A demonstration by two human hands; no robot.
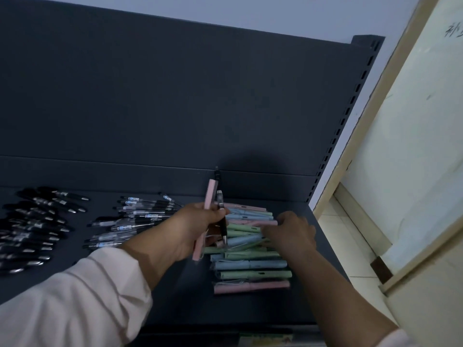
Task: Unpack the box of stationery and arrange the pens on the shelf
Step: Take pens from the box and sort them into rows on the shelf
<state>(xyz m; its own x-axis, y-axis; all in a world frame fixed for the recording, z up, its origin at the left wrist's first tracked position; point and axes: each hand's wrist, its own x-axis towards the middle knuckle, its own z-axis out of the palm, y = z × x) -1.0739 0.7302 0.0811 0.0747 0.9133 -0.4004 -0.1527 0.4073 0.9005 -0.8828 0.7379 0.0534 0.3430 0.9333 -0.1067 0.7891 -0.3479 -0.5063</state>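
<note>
On the dark shelf [175,291] lies a stack of pastel pens [250,266] in pink, green and blue, laid crosswise at the right. My left hand [198,229] grips a small bunch of pens held upright just left of the stack: a pink pen [209,194] and a black pen [221,211]. My right hand [290,231] rests on the upper part of the stack with fingers bent down onto the pens; whether it pinches one is hidden.
A group of clear-barrelled black pens [135,219] lies in the shelf's middle, and a group of black pens [32,224] at the left. The shelf's dark back panel [175,96] rises behind. A slotted upright [343,126] and a pale wooden door [411,146] stand at the right.
</note>
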